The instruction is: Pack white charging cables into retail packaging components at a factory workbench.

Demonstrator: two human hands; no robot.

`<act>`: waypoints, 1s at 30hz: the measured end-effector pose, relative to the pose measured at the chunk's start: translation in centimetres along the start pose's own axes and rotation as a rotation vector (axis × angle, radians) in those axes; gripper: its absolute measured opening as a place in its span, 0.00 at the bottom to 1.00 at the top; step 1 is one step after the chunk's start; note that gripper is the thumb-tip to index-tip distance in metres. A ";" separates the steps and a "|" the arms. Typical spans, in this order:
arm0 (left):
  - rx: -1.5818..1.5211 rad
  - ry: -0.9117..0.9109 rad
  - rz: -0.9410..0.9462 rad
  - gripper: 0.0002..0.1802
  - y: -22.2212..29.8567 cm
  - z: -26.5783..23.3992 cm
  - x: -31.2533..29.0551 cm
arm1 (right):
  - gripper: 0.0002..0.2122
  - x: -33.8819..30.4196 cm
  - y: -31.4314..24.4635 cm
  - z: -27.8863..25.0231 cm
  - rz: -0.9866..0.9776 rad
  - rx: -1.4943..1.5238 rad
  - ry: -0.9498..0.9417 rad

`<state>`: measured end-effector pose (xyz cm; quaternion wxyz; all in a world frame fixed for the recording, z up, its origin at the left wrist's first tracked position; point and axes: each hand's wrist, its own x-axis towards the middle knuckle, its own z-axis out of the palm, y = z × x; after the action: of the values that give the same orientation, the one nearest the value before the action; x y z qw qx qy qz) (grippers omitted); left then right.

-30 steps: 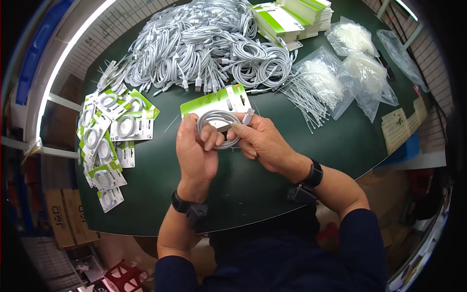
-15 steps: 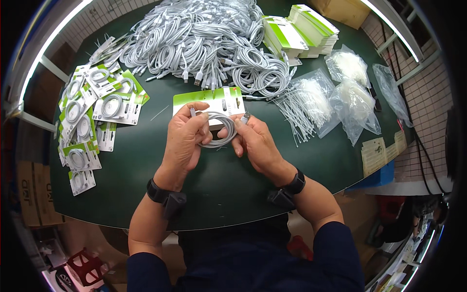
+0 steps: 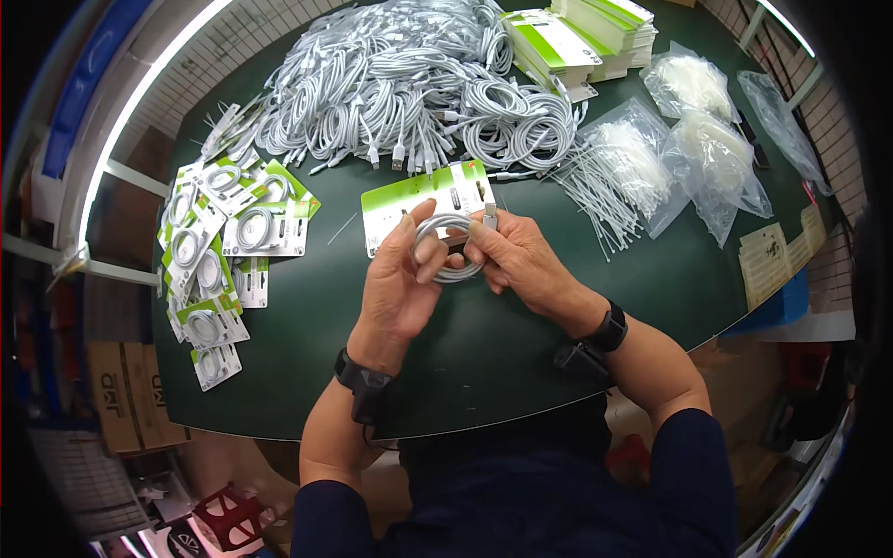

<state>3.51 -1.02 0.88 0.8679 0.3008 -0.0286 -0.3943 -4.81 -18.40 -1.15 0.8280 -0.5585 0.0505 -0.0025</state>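
A coiled grey cable (image 3: 445,226) is held between both hands just above the dark green table (image 3: 484,344). My left hand (image 3: 395,284) grips the coil's left side with fingers hooked through the loop. My right hand (image 3: 519,259) pinches the coil's right side, with a plug end sticking up near its fingertips. Right behind the hands lies a green and white packaging card (image 3: 423,200), flat on the table.
A big heap of loose white cables (image 3: 409,79) fills the far side. Packed cable cards (image 3: 223,251) spread at the left. Stacks of green and white cards (image 3: 577,33) stand at the back right, with white ties (image 3: 614,177) and plastic bags (image 3: 707,139) beside them.
The view has shifted slightly. Both hands keep hold of the coil and have turned it a little over the card; my left fingers now hook further through the loop.
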 end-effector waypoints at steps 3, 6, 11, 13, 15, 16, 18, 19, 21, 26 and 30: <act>0.133 -0.031 0.058 0.21 0.3 -0.9 -0.4 | 0.17 -0.2 -0.2 0.2 0.001 0.095 0.016; 0.413 -0.011 0.167 0.20 1.3 -1.1 -1.1 | 0.19 -0.3 -0.7 0.6 -0.015 -0.003 -0.028; 0.866 -0.037 0.172 0.21 2.9 -1.1 -1.6 | 0.20 -0.6 -0.9 0.1 0.006 -0.105 -0.065; 0.772 -0.041 0.050 0.22 3.6 -1.6 -1.4 | 0.19 -0.7 -1.2 0.5 0.063 -0.086 -0.086; 0.762 -0.051 0.030 0.21 3.8 -1.8 -1.4 | 0.19 -0.8 -1.4 0.9 0.108 -0.086 -0.094; 0.765 -0.065 0.010 0.21 4.0 -1.8 -1.4 | 0.19 -0.8 -1.6 1.0 0.109 -0.100 -0.104; 0.738 -0.074 -0.012 0.21 4.0 -1.9 -1.4 | 0.18 -0.8 -1.9 0.8 0.122 -0.136 -0.124; 0.775 -0.074 -0.017 0.21 4.2 -2.0 -1.4 | 0.18 -0.8 -1.8 1.0 0.143 -0.149 -0.124; 0.868 -0.075 -0.022 0.21 4.8 -1.9 -1.5 | 0.18 -0.7 -1.7 1.5 0.185 -0.320 -0.159; 0.955 -0.078 -0.039 0.18 4.8 -2.0 -2.1 | 0.18 -0.4 -1.9 1.1 0.227 -0.414 -0.285; 0.899 -0.031 0.087 0.17 2.1 -2.3 -2.2 | 0.18 -0.3 -1.3 0.7 0.221 -0.421 -0.360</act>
<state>4.04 2.77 0.62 0.6662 0.6404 -0.2227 -0.3104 -4.97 -18.24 0.33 0.6849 -0.7005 -0.0372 0.1971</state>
